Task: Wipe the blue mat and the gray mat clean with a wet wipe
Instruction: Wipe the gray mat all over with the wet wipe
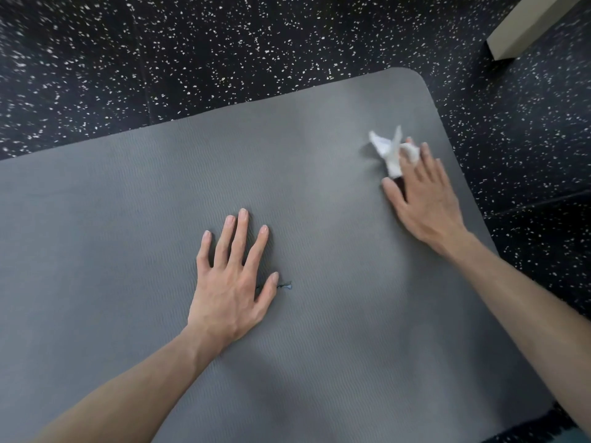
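The gray mat (128, 219) fills most of the view, its rounded far corner at the upper right. My left hand (232, 282) lies flat on the mat near the middle, fingers spread and straight. My right hand (422, 199) presses a crumpled white wet wipe (388, 151) onto the mat near its right edge, fingers extended over the wipe. Part of the wipe sticks up beyond my fingertips. A small dark blue thread (284, 286) lies on the mat beside my left thumb. No blue mat is in view.
Black speckled rubber flooring (224, 43) surrounds the mat at the back and right. A pale beige block (524, 27) stands on the floor at the upper right corner. A dark fringed edge (524, 433) shows at the bottom right.
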